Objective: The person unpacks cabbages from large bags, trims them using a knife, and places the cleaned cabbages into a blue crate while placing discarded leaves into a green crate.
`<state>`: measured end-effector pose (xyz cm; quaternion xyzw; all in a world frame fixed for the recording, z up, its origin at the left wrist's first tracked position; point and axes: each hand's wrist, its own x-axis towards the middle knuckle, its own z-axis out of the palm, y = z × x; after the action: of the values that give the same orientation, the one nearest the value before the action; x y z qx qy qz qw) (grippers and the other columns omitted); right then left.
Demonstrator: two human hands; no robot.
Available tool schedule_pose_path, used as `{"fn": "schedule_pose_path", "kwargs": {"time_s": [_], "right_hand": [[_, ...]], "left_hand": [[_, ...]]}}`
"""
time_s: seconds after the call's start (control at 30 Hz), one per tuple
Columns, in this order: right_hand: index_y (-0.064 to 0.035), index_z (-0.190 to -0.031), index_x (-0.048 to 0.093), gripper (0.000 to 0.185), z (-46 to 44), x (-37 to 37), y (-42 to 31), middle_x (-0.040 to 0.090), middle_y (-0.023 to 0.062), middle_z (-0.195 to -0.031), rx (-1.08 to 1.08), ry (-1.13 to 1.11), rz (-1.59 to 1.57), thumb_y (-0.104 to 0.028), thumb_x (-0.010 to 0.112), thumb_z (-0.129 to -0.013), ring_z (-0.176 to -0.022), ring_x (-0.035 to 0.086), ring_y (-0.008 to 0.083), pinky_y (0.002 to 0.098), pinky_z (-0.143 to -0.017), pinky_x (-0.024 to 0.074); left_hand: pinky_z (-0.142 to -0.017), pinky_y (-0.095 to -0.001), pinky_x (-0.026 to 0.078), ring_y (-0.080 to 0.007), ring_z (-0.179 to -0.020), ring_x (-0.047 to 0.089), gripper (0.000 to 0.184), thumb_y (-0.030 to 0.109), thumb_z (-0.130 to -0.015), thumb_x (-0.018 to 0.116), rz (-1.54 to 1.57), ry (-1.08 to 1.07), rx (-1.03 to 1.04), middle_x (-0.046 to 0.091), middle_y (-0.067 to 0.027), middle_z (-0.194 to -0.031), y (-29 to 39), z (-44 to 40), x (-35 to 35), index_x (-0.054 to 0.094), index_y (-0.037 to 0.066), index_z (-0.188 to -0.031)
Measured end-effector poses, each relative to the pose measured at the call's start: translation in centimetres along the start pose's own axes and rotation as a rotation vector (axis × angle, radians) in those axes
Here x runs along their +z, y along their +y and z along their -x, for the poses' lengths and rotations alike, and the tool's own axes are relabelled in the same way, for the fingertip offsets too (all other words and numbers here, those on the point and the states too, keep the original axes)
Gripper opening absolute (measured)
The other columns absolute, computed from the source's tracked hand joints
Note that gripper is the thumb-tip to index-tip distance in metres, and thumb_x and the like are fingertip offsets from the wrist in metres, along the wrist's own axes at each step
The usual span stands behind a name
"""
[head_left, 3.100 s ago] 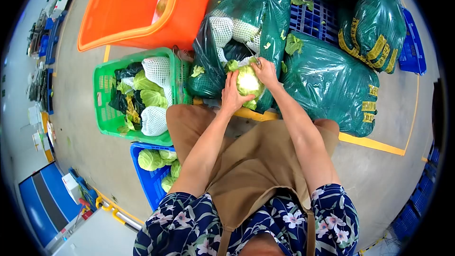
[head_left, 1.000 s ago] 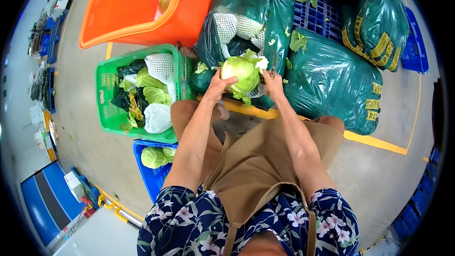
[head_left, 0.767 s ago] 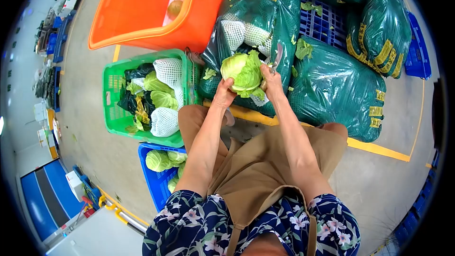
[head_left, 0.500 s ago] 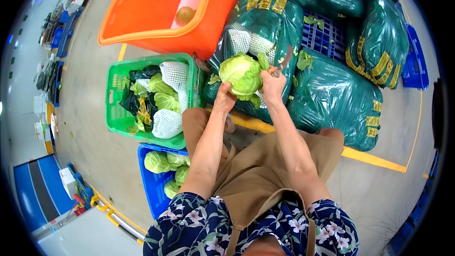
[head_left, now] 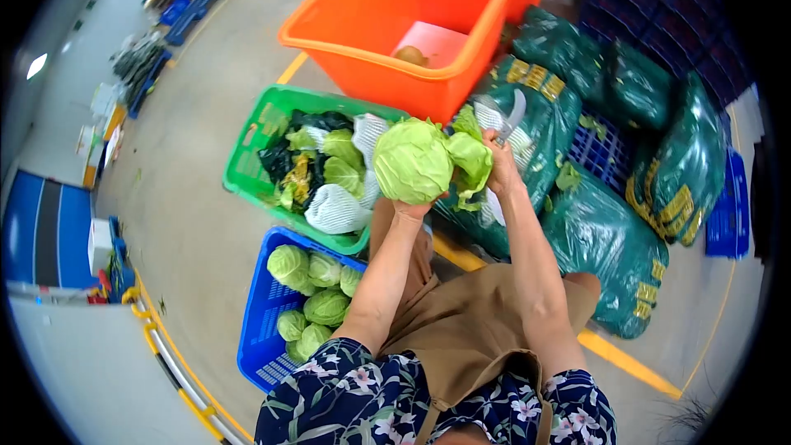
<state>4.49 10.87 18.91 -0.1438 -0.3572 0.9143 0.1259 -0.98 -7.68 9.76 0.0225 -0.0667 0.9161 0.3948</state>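
Note:
A round pale-green cabbage [head_left: 412, 161] rests in my left hand [head_left: 414, 208], whose fingers curl under it and are partly hidden. My right hand [head_left: 501, 163] is closed on a knife [head_left: 515, 113], its curved blade pointing up and away from the cabbage. Against the fingers of that hand are loose outer leaves [head_left: 471, 158], standing off the cabbage's right side; whether they are still joined to it I cannot tell. Behind the cabbage on the left is a green crate [head_left: 255, 128] with leaves, white foam nets and dark plastic inside.
Nearer me, a blue crate [head_left: 257, 321] holds several cabbages [head_left: 326, 306]. A large orange bin [head_left: 362, 62] stands ahead with a brown round object [head_left: 410, 55] inside. Green plastic-wrapped sacks [head_left: 606, 239] lie on the right around a blue pallet [head_left: 601, 148].
The cabbage and my left hand have moved left, toward the green crate. Outer leaves now stand away from the cabbage beside my right hand. The view has turned, showing more of the blue crate.

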Motion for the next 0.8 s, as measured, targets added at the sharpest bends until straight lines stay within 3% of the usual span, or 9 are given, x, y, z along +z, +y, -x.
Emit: {"fn": "schedule_pose_path", "kwargs": {"time_s": [0.07,0.13,0.2,0.4,0.47,0.53,0.63,0.73,0.8], "right_hand": [[0.0001,-0.104,0.063,0.019,-0.1,5.5,0.0,0.065,0.0084,-0.104,0.078,-0.233,0.057,-0.015,0.059,-0.093,-0.078,0.062,0.0111,0.0265,-0.069,0.0531],[0.0018,-0.124,0.057,0.036,-1.8,7.7,2.1,0.064,0.0022,-0.088,0.265,-0.413,0.213,-0.016,0.060,-0.093,-0.070,0.059,0.0076,0.0235,-0.062,0.0499],[-0.0106,-0.072,0.045,0.033,-0.7,12.4,3.5,0.056,-0.0018,-0.077,0.239,-0.564,0.496,-0.018,0.076,-0.078,-0.060,0.047,0.0048,0.0221,-0.056,0.0430],[-0.0147,-0.066,0.039,0.036,1.7,19.6,11.2,0.045,-0.0041,-0.062,0.320,-0.525,0.697,-0.002,0.073,-0.071,-0.050,0.044,0.0084,0.0240,-0.043,0.0370],[-0.0151,-0.066,0.039,0.037,2.9,21.0,13.3,0.045,-0.0044,-0.062,0.440,-0.503,0.708,0.001,0.072,-0.069,-0.049,0.044,0.0094,0.0239,-0.043,0.0378],[-0.0130,-0.068,0.042,0.034,4.0,22.2,14.9,0.048,-0.0009,-0.060,0.446,-0.508,0.567,0.000,0.073,-0.069,-0.045,0.049,0.0132,0.0306,-0.038,0.0419],[-0.0121,-0.076,0.046,0.031,2.8,22.4,16.4,0.052,0.0003,-0.073,0.378,-0.402,0.414,0.003,0.071,-0.067,-0.063,0.054,0.0144,0.0306,-0.058,0.0478],[-0.0095,-0.078,0.047,0.025,-1.0,22.8,16.8,0.054,0.0021,-0.069,0.280,-0.370,0.376,0.002,0.069,-0.073,-0.059,0.054,0.0154,0.0309,-0.053,0.0473],[-0.0061,-0.081,0.050,0.020,-3.2,23.2,18.0,0.058,0.0052,-0.073,0.284,-0.291,0.397,-0.005,0.071,-0.079,-0.059,0.057,0.0158,0.0314,-0.044,0.0466]], "left_hand": [[-0.103,-0.0582,0.034,-0.0397,-0.129,0.039,0.071,0.056,-0.089,0.046,-0.075,-0.034,0.137,0.039,-0.0133,-0.144,2.7,1.2,2.2,0.030,0.015,-0.145],[-0.107,-0.0428,0.037,-0.0261,-0.129,0.042,0.053,0.040,-0.099,0.038,-0.198,-0.140,0.265,0.044,-0.0115,-0.142,5.0,2.8,5.5,0.033,0.011,-0.143],[-0.106,-0.0417,0.038,-0.0265,-0.126,0.045,0.050,0.035,-0.099,0.041,-0.322,-0.212,0.271,0.045,-0.0097,-0.140,7.5,4.6,9.1,0.035,0.010,-0.141],[-0.105,-0.0411,0.040,-0.0256,-0.124,0.047,0.049,0.036,-0.098,0.042,-1.575,0.259,0.786,0.047,-0.0092,-0.138,16.2,15.8,8.1,0.039,0.010,-0.139],[-0.105,-0.0409,0.040,-0.0255,-0.124,0.047,0.051,0.036,-0.097,0.044,-1.350,0.284,0.798,0.047,-0.0096,-0.138,18.6,19.7,5.2,0.038,0.010,-0.139],[-0.104,-0.0408,0.041,-0.0258,-0.123,0.047,0.055,0.038,-0.095,0.047,-0.609,0.146,0.763,0.048,-0.0105,-0.137,20.1,23.5,2.1,0.037,0.009,-0.140],[-0.114,-0.0388,0.025,-0.0253,-0.133,0.037,0.064,0.051,-0.093,0.043,-1.261,0.435,0.759,0.041,-0.0073,-0.145,21.4,28.3,-1.2,0.033,0.015,-0.144],[-0.105,-0.0527,0.037,-0.0323,-0.128,0.043,0.070,0.059,-0.089,0.043,-0.632,0.163,0.716,0.045,-0.0087,-0.142,18.9,32.0,0.9,0.036,0.014,-0.142],[-0.081,-0.0658,0.048,-0.0404,-0.118,0.051,0.076,0.063,-0.085,0.043,-0.325,-0.014,0.591,0.048,-0.0152,-0.136,18.4,32.9,-0.1,0.038,0.013,-0.141]]}}
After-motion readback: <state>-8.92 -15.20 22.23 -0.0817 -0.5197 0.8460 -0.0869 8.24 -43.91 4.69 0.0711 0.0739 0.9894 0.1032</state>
